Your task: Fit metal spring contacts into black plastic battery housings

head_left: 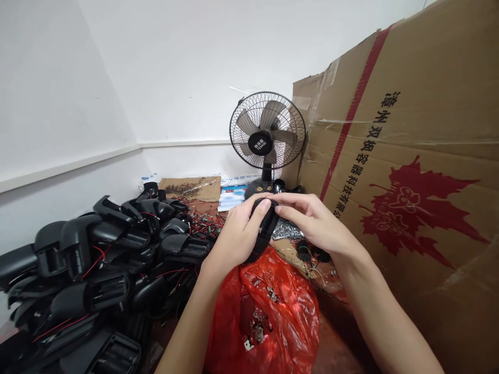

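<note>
Both my hands are on one black plastic housing, held tilted above a red plastic bag. My left hand wraps round its left side, with the thumb lying on top. From the right, my right hand closes its fingers on the housing's upper end; whether a small part is between those fingertips is hidden. Small metal parts lie in the bag, directly below the housing.
Similar black housings with red wires are heaped on the left. Behind my hands stand a fan and a piece of cardboard. Loose wires and small parts lie near the heap. A large cardboard box walls off the right side.
</note>
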Demonstrator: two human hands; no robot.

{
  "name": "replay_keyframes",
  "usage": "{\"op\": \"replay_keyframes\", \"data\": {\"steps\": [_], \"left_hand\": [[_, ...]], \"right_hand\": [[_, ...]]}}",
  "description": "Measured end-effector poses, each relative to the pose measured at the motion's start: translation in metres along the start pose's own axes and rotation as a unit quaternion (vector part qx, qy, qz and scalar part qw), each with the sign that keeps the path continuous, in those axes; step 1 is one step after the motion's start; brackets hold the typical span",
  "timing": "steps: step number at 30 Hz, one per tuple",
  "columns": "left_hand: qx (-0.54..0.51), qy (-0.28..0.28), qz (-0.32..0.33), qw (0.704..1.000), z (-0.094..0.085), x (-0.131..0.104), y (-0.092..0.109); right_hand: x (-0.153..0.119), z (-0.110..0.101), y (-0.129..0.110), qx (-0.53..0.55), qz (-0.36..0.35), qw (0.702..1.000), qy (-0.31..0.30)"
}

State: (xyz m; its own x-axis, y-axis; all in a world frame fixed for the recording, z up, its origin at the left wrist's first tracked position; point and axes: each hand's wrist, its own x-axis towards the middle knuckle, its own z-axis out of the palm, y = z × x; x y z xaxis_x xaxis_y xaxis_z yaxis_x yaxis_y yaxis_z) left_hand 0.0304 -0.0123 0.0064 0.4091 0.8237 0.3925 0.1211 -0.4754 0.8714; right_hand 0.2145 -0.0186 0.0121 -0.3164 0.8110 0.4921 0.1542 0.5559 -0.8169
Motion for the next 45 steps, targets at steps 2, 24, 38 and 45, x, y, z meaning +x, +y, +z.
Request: {"op": "replay_keyframes", "data": {"steps": [2, 24, 38, 45], "left_hand": [[0.008, 0.008, 0.009, 1.0, 0.0, 0.0, 0.0], [0.093, -0.04, 0.067, 0.993, -0.008, 0.002, -0.007], [0.077, -0.027, 0.116, 0.99, -0.005, 0.003, -0.009], [0.055, -0.029, 0.103, 0.993, -0.003, 0.002, -0.007]], "right_hand": [[0.0, 0.002, 0.0, -0.004, -0.004, 1.0, 0.011], [0.003, 0.008, 0.004, -0.001, 0.002, 1.0, 0.002], [0.005, 0.023, 0.008, -0.103, -0.06, 0.989, 0.093], [0.007, 0.03, 0.012, -0.155, -0.083, 0.973, 0.148]]}}
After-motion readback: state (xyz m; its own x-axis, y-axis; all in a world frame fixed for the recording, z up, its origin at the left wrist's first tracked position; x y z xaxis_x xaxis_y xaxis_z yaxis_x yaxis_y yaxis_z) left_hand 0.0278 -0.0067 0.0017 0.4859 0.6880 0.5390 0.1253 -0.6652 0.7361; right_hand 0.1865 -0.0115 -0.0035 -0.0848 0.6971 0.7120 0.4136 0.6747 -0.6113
